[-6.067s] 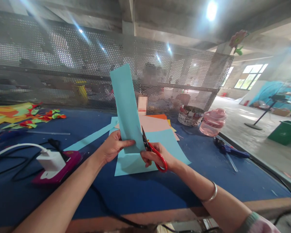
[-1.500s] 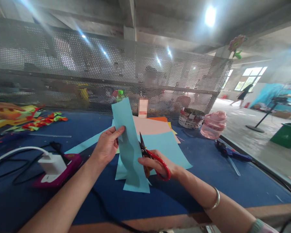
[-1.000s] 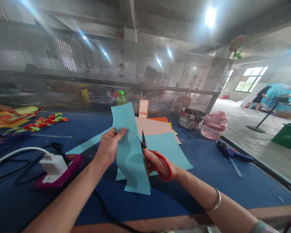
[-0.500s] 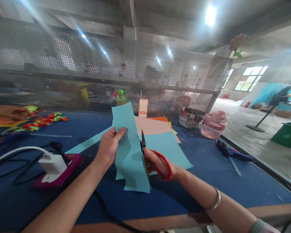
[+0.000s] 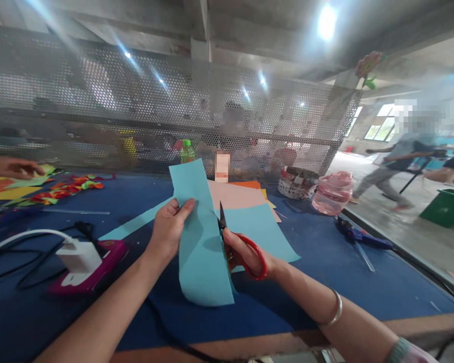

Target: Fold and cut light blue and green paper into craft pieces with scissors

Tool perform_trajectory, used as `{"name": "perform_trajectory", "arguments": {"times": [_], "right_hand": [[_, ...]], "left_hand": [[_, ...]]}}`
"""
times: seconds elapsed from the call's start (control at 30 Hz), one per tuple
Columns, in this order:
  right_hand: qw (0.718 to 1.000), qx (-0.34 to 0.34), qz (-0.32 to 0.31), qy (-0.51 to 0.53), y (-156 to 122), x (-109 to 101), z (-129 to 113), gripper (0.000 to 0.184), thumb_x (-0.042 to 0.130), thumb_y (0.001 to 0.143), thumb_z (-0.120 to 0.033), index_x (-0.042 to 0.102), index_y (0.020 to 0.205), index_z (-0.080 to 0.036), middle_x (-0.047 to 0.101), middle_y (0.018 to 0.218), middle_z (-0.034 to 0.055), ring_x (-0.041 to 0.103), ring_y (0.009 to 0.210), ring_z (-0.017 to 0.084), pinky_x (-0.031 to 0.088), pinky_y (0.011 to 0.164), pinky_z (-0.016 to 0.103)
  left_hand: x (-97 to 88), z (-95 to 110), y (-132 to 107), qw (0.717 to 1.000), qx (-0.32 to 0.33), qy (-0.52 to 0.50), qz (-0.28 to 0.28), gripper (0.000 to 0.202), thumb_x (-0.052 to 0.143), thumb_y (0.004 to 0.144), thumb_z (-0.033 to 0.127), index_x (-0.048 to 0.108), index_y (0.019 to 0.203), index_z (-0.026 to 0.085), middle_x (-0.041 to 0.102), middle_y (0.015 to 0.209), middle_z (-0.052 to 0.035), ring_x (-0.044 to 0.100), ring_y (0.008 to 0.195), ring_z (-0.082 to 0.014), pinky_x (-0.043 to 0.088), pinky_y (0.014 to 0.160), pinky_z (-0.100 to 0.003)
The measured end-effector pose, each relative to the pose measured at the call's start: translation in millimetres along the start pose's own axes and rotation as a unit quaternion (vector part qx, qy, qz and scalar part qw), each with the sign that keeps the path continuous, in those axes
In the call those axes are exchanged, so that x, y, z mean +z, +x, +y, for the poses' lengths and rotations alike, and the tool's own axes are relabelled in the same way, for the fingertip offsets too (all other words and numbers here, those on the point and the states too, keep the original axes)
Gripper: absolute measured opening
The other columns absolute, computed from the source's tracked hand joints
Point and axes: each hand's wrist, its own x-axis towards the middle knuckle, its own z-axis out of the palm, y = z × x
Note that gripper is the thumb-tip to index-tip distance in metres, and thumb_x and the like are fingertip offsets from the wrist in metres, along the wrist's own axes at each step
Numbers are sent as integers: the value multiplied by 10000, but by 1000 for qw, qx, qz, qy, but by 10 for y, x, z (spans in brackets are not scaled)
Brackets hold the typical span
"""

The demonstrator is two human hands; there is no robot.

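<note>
My left fingers [image 5: 183,209] are closed on a light-blue paper strip [image 5: 199,257], pinching it from the side, thumb in front, with its top standing up above my hand and its lower end curving down to the worktop [image 5: 287,297]. My right fingers [image 5: 235,254] are clenched through the loops of red-handled scissors [image 5: 254,261], whose dark blades [image 5: 222,217] point up and sit right at the strip's right edge; how far apart the blades are is too small to tell. A silver bangle [image 5: 335,308] circles my right wrist. Under my hands lies a wider light-blue sheet [image 5: 261,232], and a peach sheet [image 5: 234,194] overlaps it, with an orange sheet [image 5: 247,184] showing behind. A long, narrow blue offcut [image 5: 136,219] runs off to the left. Left of my arm, a white charger [image 5: 78,256] sits on a magenta object [image 5: 109,254], with black cables around it. To the right are a blue glue gun [image 5: 359,237], a pink plastic jar [image 5: 333,194] and a woven basket [image 5: 298,184]. At the far left, a co-worker's hand [image 5: 13,168] reaches over colourful paper cutouts [image 5: 68,184]. Beyond the worktop stands a perforated metal screen [image 5: 155,101].
</note>
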Motion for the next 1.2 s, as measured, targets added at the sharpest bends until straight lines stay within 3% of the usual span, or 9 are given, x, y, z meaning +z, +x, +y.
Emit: {"name": "perform_trajectory", "arguments": {"times": [0.27, 0.63, 0.8, 1.2], "right_hand": [[1000, 4, 7, -8, 15, -17, 35, 617, 380, 846, -709, 639, 823, -150, 610, 774, 55, 594, 650, 135, 496, 601, 251], [1000, -10, 9, -22, 11, 5, -15, 569, 413, 849, -687, 592, 755, -155, 564, 700, 30, 551, 576, 119, 484, 556, 244], [1000, 1, 9, -9, 3, 18, -27, 593, 414, 840, -698, 624, 812, -144, 582, 715, 41, 563, 580, 127, 484, 562, 256], [999, -23, 27, -12, 23, -3, 2, 572, 430, 831, -702, 602, 759, -161, 573, 698, 39, 562, 586, 129, 469, 543, 242]], "left_hand": [[-14, -6, 36, 1000, 17, -16, -3, 367, 835, 541, 337, 679, 817, 152, 699, 640, -14, 626, 523, -167, 518, 514, -270], [22, 33, -59, 999, -8, 35, -17, 393, 820, 563, 386, 666, 844, 159, 705, 655, -13, 630, 524, -175, 532, 542, -295], [5, 12, -37, 1000, 22, 19, -12, 402, 814, 580, 369, 665, 887, 155, 714, 694, -23, 650, 568, -185, 535, 579, -304], [2, 8, -7, 999, 31, 11, -9, 330, 821, 572, 339, 665, 810, 172, 704, 655, -7, 635, 556, -174, 533, 587, -295]]}}
